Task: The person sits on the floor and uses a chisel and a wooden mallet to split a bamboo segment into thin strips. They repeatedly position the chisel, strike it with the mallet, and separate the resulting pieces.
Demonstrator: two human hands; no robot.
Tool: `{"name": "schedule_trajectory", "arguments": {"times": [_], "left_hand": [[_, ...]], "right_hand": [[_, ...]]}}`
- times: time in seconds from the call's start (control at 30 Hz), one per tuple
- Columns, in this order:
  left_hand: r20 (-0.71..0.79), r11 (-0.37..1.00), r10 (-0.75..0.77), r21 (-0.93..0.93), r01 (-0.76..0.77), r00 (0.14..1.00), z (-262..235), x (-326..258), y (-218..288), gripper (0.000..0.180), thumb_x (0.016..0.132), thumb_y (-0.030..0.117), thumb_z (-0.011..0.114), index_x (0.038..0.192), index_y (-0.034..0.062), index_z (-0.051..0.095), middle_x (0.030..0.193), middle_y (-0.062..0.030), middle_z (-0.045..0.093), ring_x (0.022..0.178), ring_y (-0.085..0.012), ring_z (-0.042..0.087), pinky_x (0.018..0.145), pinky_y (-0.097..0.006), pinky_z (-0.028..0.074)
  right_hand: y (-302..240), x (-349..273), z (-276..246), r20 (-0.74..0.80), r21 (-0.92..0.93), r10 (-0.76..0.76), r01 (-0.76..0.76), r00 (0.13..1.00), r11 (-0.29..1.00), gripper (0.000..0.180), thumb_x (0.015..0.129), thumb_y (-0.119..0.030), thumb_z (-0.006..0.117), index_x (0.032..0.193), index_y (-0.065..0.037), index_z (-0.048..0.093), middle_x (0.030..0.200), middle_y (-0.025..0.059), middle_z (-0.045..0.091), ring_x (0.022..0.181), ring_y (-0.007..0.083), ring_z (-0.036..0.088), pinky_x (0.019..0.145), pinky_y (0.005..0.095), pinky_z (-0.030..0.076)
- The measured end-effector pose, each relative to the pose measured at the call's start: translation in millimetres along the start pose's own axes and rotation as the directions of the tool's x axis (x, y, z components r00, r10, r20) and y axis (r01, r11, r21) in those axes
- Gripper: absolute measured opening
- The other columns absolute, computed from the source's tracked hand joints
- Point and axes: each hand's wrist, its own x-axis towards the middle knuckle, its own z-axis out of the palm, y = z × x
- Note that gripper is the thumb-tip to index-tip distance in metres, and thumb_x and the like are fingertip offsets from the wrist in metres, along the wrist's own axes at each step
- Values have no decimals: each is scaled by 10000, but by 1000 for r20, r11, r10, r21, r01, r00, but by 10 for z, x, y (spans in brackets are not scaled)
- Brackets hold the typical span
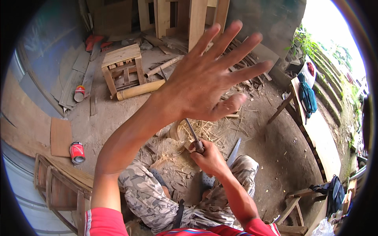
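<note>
My left hand (216,78) is raised high in front of me, its fingers spread wide and nothing in it. Lower down, between my knees, my right hand (210,158) is wrapped round the dark handle of a long knife (192,130). The blade slants up and away to the left, and my left forearm covers its middle. A thin end shows past that arm. Pale shavings and split strips (204,129) lie heaped on the ground below. Beside my right knee lies a pale, tapering blade (234,151); its other end is hidden.
A wooden stool (121,55) stands ahead, left, with a bamboo pole (141,90) at its foot. Cans (77,152) sit at left near a wooden frame (59,183). A long bench (321,137) carrying a dark green cloth bag (307,94) runs along the right. Boards (197,23) lean behind.
</note>
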Motion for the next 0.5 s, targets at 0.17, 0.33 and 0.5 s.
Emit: {"name": "schedule_trajectory", "arguments": {"times": [0.17, 0.33, 0.5], "left_hand": [[126, 995, -60, -69, 69, 990, 722, -329, -309, 650, 983, 457, 380, 1580, 389, 131, 1672, -53, 18, 1532, -331, -15, 1246, -501, -7], [1, 997, 6, -79, -6, 1000, 552, -221, -213, 668, 960, 419, 416, 1583, 374, 180, 1674, -68, -29, 1518, -387, -104, 1212, -604, -7], [-45, 995, -17, -99, 13, 999, 154, 22, -67, 766, 929, 413, 464, 1581, 409, 61, 1660, -26, -132, 1506, -355, -164, 1214, -595, -59]], "right_hand": [[-135, 78, 59, 54, 93, 80, -85, 995, 992, 173, 815, -158, 629, 908, -16, 657, 751, 134, 665, 720, 241, 654, 703, 372, 514], [-143, 122, 62, 40, 65, 31, -34, 999, 997, 156, 816, -152, 617, 875, -10, 641, 727, 125, 647, 691, 211, 623, 686, 372, 505], [-164, 147, 58, -23, 18, 41, -41, 999, 999, 180, 803, -161, 621, 879, 1, 643, 753, 182, 663, 726, 284, 664, 720, 408, 512]]}}
